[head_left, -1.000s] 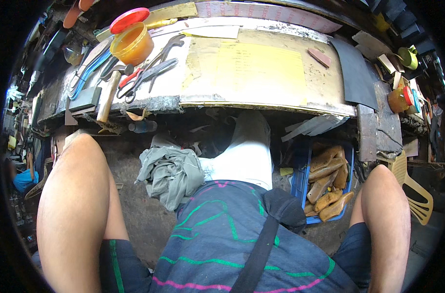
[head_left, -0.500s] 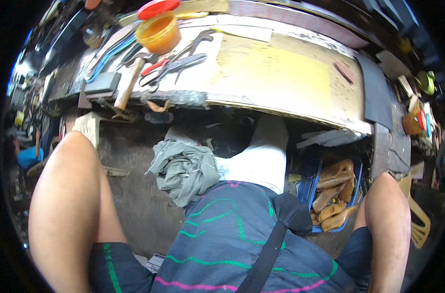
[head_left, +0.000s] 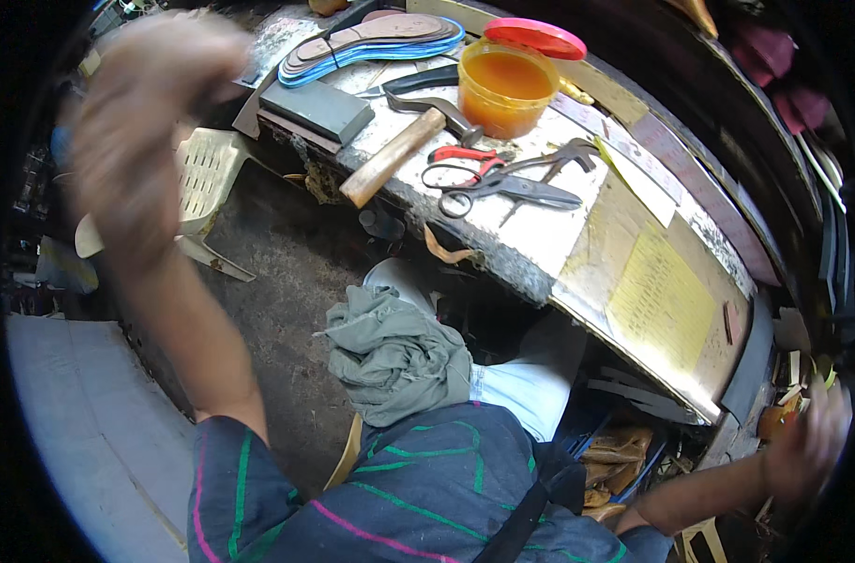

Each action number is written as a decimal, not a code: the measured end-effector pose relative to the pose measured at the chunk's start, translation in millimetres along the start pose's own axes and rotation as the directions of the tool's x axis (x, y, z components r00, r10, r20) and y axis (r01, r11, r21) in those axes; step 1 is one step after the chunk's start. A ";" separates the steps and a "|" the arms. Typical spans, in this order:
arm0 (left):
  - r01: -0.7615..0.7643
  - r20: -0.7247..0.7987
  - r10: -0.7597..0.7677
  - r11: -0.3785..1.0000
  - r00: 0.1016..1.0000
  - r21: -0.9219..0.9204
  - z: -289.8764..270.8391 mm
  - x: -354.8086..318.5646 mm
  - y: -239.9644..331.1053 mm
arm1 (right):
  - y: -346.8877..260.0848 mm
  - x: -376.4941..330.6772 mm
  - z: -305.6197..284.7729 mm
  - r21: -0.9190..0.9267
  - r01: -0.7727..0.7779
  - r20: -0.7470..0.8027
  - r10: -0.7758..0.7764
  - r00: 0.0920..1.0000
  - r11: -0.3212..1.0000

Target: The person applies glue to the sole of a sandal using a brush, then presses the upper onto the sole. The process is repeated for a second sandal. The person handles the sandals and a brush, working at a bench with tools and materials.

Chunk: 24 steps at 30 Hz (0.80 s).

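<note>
My left hand (head_left: 160, 122) is raised at the upper left, above a cream plastic chair (head_left: 207, 178); its fingers are smeared by motion. Out at the far right, my right hand (head_left: 807, 441) is also blurred, beside an orange jar (head_left: 774, 420); whether it holds anything cannot be made out. On the workbench between them lie a hammer (head_left: 394, 155), scissors (head_left: 521, 190) and pincers (head_left: 570, 158). Behind these stands an open tub of amber paste (head_left: 507, 84) with a red lid (head_left: 535, 38) leaning at its rim. A crumpled grey-green cloth (head_left: 394, 357) rests on my lap.
A bundle of insoles (head_left: 376, 47) and a grey rectangular block (head_left: 317, 111) are at the bench's left end. A yellow perforated sheet (head_left: 662, 300) lies on the right part. Wooden shoe lasts (head_left: 615, 455) fill a blue crate below. A pale board (head_left: 94, 422) lies at lower left.
Both arms have risen from the sides: the left hand is now at upper left, the right at far right. The view has turned left, so the bench appears tilted and further right.
</note>
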<state>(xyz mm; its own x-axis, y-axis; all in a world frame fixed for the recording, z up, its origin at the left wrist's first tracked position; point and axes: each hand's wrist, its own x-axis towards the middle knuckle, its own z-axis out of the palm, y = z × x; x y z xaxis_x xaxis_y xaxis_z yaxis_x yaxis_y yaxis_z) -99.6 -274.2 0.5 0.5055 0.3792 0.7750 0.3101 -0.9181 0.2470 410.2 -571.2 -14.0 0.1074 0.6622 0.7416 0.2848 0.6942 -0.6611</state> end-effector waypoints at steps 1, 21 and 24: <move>0.251 0.048 -0.251 0.968 0.967 0.014 23.6 -1.3 -24.3 | 31.8 -11.3 -21.7 -0.582 -0.277 -0.142 0.240 0.960 0.765; -0.217 0.657 -0.380 0.737 0.650 0.641 198.0 39.8 -149.2 | 138.1 -69.6 -22.9 -0.082 -0.824 -0.341 0.761 0.552 0.560; -0.207 0.594 -0.417 0.671 0.688 0.712 167.5 45.8 -124.7 | 130.6 -76.8 24.4 0.368 -0.697 -0.224 0.786 0.576 0.616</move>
<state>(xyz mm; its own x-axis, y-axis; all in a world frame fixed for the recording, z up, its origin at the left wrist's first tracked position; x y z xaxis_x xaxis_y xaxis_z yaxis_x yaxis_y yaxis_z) 19.8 -123.1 -92.3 0.6964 0.7126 0.0850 0.6765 -0.6124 -0.4090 415.9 -524.5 -160.1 0.4992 0.8639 -0.0670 -0.2500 0.0696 -0.9657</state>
